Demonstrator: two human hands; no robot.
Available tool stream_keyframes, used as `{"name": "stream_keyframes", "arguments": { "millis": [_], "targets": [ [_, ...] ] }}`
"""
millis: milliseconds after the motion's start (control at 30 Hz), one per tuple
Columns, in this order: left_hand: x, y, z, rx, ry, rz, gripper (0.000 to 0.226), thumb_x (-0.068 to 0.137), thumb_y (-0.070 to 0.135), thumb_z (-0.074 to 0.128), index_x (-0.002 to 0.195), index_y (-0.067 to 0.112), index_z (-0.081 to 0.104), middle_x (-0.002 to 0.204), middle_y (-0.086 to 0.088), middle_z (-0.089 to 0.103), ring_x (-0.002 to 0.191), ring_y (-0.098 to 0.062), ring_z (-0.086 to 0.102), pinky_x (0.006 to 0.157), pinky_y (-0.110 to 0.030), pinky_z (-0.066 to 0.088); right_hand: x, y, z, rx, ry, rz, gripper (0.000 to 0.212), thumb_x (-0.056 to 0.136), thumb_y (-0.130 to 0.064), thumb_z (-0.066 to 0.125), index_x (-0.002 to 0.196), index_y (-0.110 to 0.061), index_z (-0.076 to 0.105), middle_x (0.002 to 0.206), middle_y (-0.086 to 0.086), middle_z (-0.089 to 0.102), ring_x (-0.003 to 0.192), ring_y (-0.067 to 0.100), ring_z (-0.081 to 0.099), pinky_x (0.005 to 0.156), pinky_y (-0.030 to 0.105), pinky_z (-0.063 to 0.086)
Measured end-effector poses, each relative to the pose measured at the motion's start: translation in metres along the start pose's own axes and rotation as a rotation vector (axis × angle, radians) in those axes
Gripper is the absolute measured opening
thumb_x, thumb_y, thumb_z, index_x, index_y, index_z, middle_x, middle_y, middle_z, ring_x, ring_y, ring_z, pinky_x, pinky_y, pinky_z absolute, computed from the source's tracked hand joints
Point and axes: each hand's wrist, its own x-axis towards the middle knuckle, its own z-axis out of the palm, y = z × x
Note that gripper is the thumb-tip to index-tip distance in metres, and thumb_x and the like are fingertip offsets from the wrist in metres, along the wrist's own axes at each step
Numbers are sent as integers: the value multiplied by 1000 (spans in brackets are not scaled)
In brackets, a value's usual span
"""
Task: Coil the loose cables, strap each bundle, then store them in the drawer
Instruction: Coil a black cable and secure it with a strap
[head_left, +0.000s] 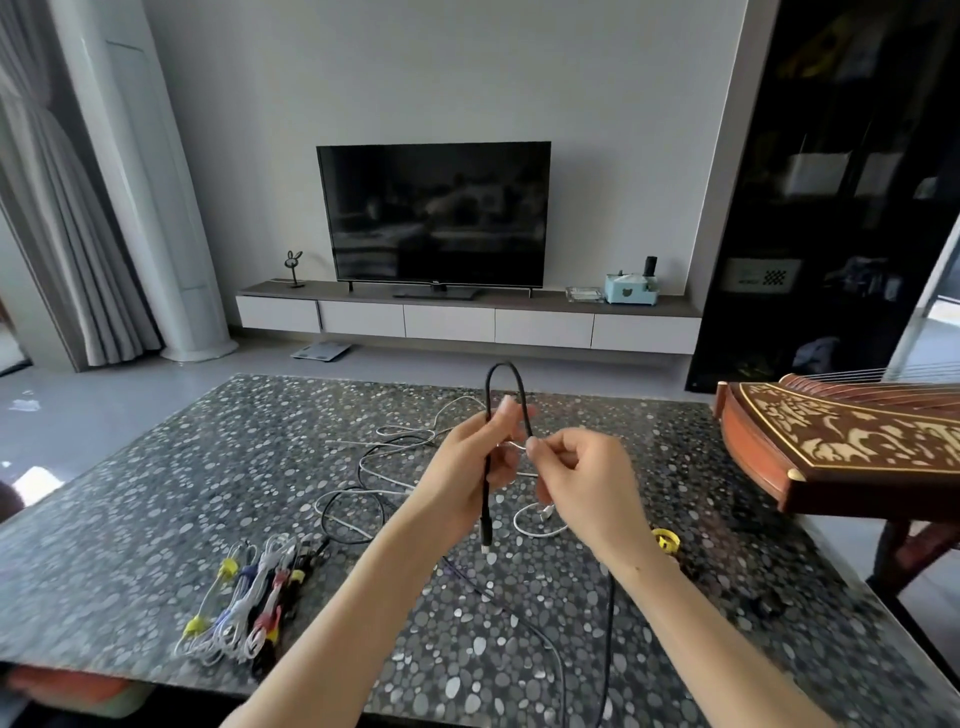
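Note:
Above the pebble-patterned table (156, 519), my left hand (470, 470) grips a black cable (488, 400) that arches up in a loop, its plug end hanging down below my fist. My right hand (576, 475) pinches the other side of that loop; the cable's free length trails down past my right wrist. Loose white and black cables (382, 457) lie tangled on the table behind my hands. Several strapped bundles (252, 597) with yellow, red and blue ties lie at the front left. A yellow strap roll (666, 540) sits to the right of my right wrist.
A carved wooden zither (841, 447) juts over the table's right side. A TV (434, 215) stands on a low cabinet with white drawers (449, 322) at the far wall. A dark shelf unit (841, 208) fills the right, and curtains (47, 208) hang at the left.

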Motion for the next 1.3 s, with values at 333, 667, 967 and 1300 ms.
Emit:
{"name": "stream_keyframes", "arguments": {
  "millis": [333, 667, 967, 1300],
  "targets": [
    [5, 1, -6, -24, 193, 63, 37, 95, 41, 44, 77, 10, 56, 71, -4, 61, 66, -19, 58, 69, -36, 52, -19, 17, 20, 73, -178, 23, 25, 95, -28, 56, 73, -18, 62, 53, 1, 63, 41, 12, 53, 44, 26, 42],
    [21, 59, -35, -266, 284, 235, 38, 101, 37, 36, 73, 13, 43, 46, 6, 31, 36, -6, 24, 33, -19, 22, -53, 78, 11, 325, -608, 362, 38, 94, -47, 40, 110, -19, 61, 108, -11, 70, 104, 0, 61, 98, 26, 41],
    [26, 61, -26, 281, 384, 430, 32, 103, 26, 35, 73, 15, 34, 55, 10, 33, 47, -7, 26, 45, -21, 27, -49, 43, 34, 528, -850, 277, 31, 93, -30, 57, 116, -9, 57, 82, 2, 70, 82, 18, 67, 85, 27, 50],
    [19, 28, -59, 1101, 199, 128, 23, 101, 26, 37, 84, 13, 47, 66, 4, 46, 48, -8, 37, 38, -14, 29, -28, 53, -1, -622, -192, -335, 20, 91, -23, 62, 82, -8, 72, 71, -3, 57, 60, 10, 46, 55, 17, 33]
  ]
}}
